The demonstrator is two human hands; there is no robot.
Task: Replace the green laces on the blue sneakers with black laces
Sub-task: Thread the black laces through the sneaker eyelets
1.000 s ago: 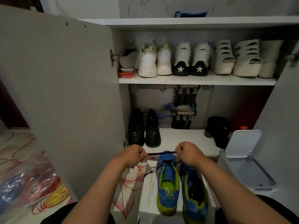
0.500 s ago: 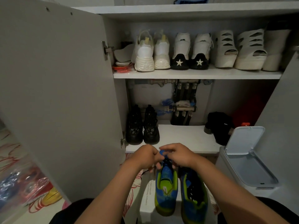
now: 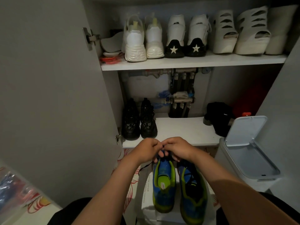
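Observation:
Two blue sneakers with lime-green trim stand side by side on a white box [image 3: 146, 189], heels toward me. My left hand [image 3: 146, 149] and my right hand [image 3: 177, 149] meet over the toe end of the left sneaker [image 3: 164, 184], fingers curled and pinching its black lace [image 3: 144, 167]. A loose strand of that lace trails down to the left. The right sneaker [image 3: 194, 194] shows black lacing inside its opening. The hands hide the left sneaker's front eyelets.
An open cupboard faces me; its left door [image 3: 56, 95] stands wide. White shoes line the upper shelf [image 3: 191, 62]. Black boots [image 3: 139, 120] and a dark bundle [image 3: 219, 117] sit on the lower shelf. A white bin [image 3: 248, 156], lid up, stands at right. Plastic bags [image 3: 14, 189] lie at left.
A second ago my hands were apart, stretching the black lace taut between them. They have since come together over the left sneaker's toe, and the view has moved closer to the cupboard.

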